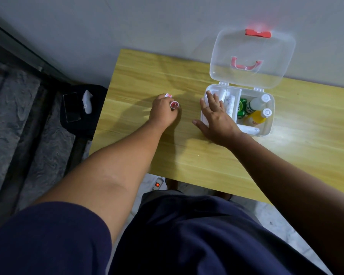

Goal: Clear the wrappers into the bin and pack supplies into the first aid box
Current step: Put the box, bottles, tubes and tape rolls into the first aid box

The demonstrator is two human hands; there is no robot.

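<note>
Two hands: both over the wooden tabletop (187, 155); box sits far-right on it, nr the wall
First aid box (266, 128): white base, clear lid (252, 56) swung open and leaning back twd the wall; red latch (258, 33) at lid's top edge; red handle (245, 65) seen thru the lid
Box contents: 2 white-capped bottles, one pale (256, 103), one yellow (256, 117), in the right compartment w/ a green pack (241, 108) beside them; white tubes (229, 104) in the middle section; another white tube (248, 129) along the near wall
Right hand (216, 120): fingers spread, lying flat over the box's left compartment; thumb out on the tabletop; a white item under the fingertips, can't tell what
Left hand (163, 114): curled, pinching a small red-and-white round piece (174, 104), just left of the box; a red-white wrapper scrap (168, 95) sticks out past the knuckles
Off the tabletop: dark phone (71, 107) and white gadget (87, 102) on a black surface at left; power strip (157, 184) w/ lit red switch on the floor below
</note>
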